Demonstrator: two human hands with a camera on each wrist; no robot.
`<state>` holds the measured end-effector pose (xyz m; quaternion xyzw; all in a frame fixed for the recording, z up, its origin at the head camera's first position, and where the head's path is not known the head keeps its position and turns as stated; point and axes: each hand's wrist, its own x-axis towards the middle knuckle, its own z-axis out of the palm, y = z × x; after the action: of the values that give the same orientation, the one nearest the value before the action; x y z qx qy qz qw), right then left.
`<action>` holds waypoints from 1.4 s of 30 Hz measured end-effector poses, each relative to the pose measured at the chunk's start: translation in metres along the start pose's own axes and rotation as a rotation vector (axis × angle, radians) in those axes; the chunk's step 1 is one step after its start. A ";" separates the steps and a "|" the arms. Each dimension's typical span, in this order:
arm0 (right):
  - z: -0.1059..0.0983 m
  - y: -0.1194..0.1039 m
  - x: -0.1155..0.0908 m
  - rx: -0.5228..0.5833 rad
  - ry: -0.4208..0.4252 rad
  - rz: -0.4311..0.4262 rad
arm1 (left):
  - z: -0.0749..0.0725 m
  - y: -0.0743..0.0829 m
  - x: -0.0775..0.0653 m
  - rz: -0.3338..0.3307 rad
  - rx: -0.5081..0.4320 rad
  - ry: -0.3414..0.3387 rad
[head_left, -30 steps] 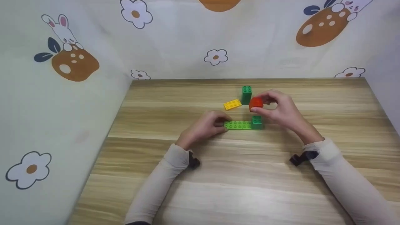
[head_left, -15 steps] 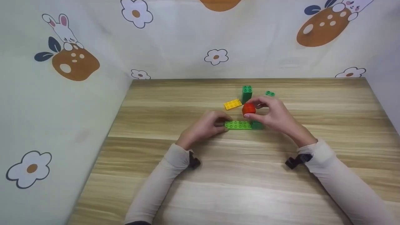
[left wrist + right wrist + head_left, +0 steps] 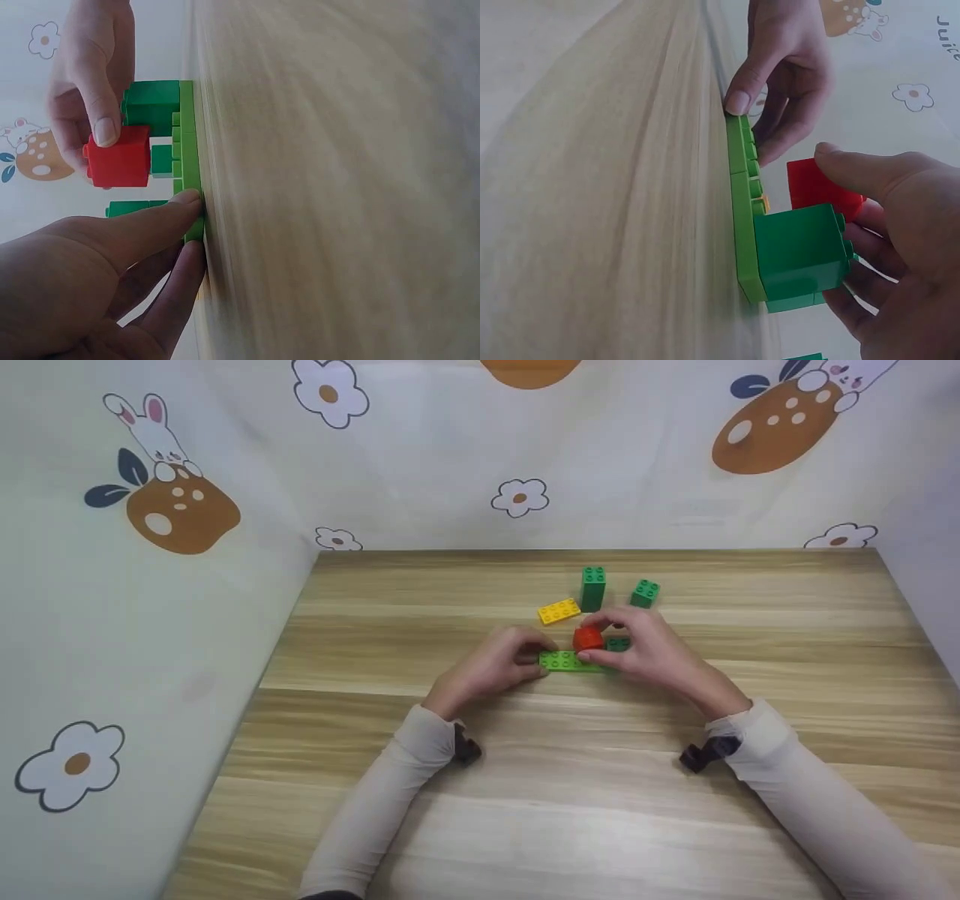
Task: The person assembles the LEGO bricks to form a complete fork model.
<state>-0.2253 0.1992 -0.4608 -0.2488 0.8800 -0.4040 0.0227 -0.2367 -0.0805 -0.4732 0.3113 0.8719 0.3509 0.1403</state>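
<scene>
Head view, as seen from beside the table: 1 red brick (image 3: 589, 638), pinched between the thumb and fingers of the right hand (image 3: 651, 649); held above the light-green studded strip (image 3: 559, 661), left of the dark-green brick (image 3: 799, 244) mounted on the strip's right end; left hand (image 3: 504, 660), thumb and fingers gripping the strip's left end on the wood-grain table (image 3: 480, 810). Just changed: right hand and red brick shifted left and lowered since 1 second ago; 4-stud green brick (image 3: 645, 592), at the rear, now uncovered; left hand in the same place. Meaning for the work: red brick now over bare studs, yet unseated, the left wrist view showing a gap beneath it; left hand presumably steadying the strip. Also present: 1 tall green block (image 3: 592, 591), upright; 1 yellow 8-stud plate (image 3: 559, 611), flat, just beside that block.
</scene>
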 end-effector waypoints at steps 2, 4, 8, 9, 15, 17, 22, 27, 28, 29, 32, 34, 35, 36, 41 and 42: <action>0.002 0.000 0.000 -0.004 -0.013 -0.001 | 0.000 0.000 0.000 -0.003 0.003 0.003; 0.003 0.001 0.000 -0.017 -0.019 0.002 | 0.000 0.001 -0.001 -0.004 0.005 0.006; 0.006 0.001 0.000 -0.031 -0.016 0.027 | 0.001 0.001 -0.001 0.000 0.010 0.011; 0.007 0.001 0.000 -0.032 -0.016 0.034 | 0.001 0.001 -0.001 0.000 0.007 0.012; 0.007 0.001 0.000 -0.034 -0.021 0.053 | 0.001 0.000 0.000 0.003 0.009 0.014; 0.006 0.000 0.000 -0.041 -0.027 0.054 | 0.001 0.000 0.000 0.003 0.013 0.013; 0.001 -0.003 -0.001 -0.066 -0.060 0.058 | 0.001 0.001 0.000 0.003 0.011 0.011; -0.004 -0.004 -0.004 -0.096 -0.102 0.038 | 0.001 0.001 0.000 0.005 -0.032 0.001; -0.005 -0.004 -0.005 -0.099 -0.108 0.033 | 0.001 0.001 0.000 0.004 -0.042 -0.001; -0.005 -0.005 -0.005 -0.098 -0.112 0.027 | 0.002 0.001 0.000 0.004 -0.052 -0.003; -0.005 -0.005 -0.005 -0.094 -0.115 0.021 | 0.002 0.001 0.000 -0.002 -0.065 -0.004; -0.005 -0.004 -0.005 -0.088 -0.114 0.025 | 0.002 0.001 0.000 -0.007 -0.068 -0.003; -0.005 -0.004 -0.005 -0.086 -0.112 0.027 | 0.001 0.001 0.000 -0.007 -0.070 -0.003; -0.005 -0.004 -0.005 -0.083 -0.111 0.030 | 0.001 0.001 -0.001 -0.010 -0.074 -0.004; -0.003 -0.003 -0.005 -0.064 -0.101 0.038 | 0.001 0.002 -0.001 -0.018 -0.092 -0.008; -0.003 -0.003 -0.005 -0.059 -0.101 0.042 | 0.000 0.002 -0.001 -0.023 -0.094 -0.009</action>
<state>-0.2202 0.2018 -0.4573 -0.2508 0.8944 -0.3640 0.0682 -0.2349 -0.0801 -0.4722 0.2959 0.8574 0.3882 0.1629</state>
